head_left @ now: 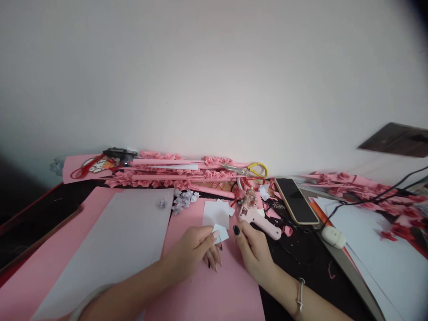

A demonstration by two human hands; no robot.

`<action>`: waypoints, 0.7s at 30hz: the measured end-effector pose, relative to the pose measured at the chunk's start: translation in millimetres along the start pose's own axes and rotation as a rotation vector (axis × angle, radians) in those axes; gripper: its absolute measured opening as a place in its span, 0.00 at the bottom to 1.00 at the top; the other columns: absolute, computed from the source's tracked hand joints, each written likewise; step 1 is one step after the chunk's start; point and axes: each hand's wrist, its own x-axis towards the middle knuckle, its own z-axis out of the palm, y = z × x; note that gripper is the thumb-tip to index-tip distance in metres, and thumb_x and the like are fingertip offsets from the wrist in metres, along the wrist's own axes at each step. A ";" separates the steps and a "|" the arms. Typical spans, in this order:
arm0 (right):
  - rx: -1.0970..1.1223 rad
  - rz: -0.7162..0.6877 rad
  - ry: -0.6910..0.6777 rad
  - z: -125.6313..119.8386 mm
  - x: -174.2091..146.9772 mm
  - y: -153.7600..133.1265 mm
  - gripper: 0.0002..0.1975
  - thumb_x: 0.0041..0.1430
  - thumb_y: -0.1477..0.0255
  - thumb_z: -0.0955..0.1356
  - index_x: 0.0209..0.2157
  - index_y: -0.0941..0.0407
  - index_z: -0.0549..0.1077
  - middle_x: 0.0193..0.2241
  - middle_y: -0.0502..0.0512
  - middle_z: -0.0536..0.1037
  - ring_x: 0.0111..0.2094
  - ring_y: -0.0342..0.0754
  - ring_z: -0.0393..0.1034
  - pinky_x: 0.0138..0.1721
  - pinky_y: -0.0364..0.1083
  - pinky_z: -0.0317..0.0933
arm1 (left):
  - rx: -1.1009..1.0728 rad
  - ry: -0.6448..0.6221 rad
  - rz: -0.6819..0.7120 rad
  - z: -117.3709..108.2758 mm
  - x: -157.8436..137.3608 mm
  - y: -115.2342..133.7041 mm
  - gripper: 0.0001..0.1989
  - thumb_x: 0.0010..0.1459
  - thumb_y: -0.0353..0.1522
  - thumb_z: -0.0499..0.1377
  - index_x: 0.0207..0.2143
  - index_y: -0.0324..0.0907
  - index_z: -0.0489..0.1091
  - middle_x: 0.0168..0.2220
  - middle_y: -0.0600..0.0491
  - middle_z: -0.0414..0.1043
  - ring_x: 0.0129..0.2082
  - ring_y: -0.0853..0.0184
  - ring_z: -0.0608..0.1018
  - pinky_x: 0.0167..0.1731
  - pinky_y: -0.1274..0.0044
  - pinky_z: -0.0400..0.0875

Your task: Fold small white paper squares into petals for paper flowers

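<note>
My left hand (197,245) pinches a small cut piece of white paper (220,235) between thumb and fingers, above a pink paper sheet (214,294). To its right, my right hand (256,249) is closed, its thumb against curled fingers; whatever may be between them is hidden. Just beyond the right hand lies a pink glue gun (264,225); I cannot tell whether they touch. A white paper square (216,214) rests on the pink sheet behind the left hand. Several folded pale paper flowers (183,200) are heaped to its left.
Pink paper flower stems (167,176) line the wall, with yellow-handled scissors (257,169) on top. A phone (297,200), a white earbud case-like object (333,237), cables and white sheets (384,263) lie at right. A large pale sheet (110,249) covers the left.
</note>
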 end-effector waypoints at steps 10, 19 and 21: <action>-0.144 -0.067 -0.264 -0.1 0.4 -7.0 0.09 0.63 0.77 0.56 0.33 0.55 0.64 0.26 0.52 0.69 0.25 0.46 0.62 0.28 0.44 0.54 | 0.357 0.066 0.101 -0.4 -5.8 -0.3 0.16 0.63 0.34 0.46 0.22 0.43 0.58 0.12 0.61 0.57 0.13 0.73 0.64 0.20 0.81 0.60; -0.003 -0.070 -0.344 -2.5 4.5 -11.5 0.09 0.65 0.73 0.55 0.33 0.56 0.63 0.28 0.52 0.69 0.28 0.46 0.63 0.31 0.44 0.56 | 0.430 -0.047 0.209 -2.6 -8.8 4.7 0.07 0.57 0.26 0.49 0.26 0.42 0.59 0.20 0.60 0.55 0.19 0.73 0.60 0.21 0.81 0.53; -0.013 -0.076 -0.343 -2.1 3.3 -9.9 0.08 0.65 0.72 0.56 0.32 0.55 0.62 0.27 0.51 0.69 0.27 0.46 0.62 0.30 0.43 0.55 | 0.434 -0.074 0.222 -2.6 -9.4 5.7 0.06 0.54 0.24 0.50 0.27 0.42 0.59 0.21 0.61 0.55 0.19 0.73 0.59 0.21 0.81 0.52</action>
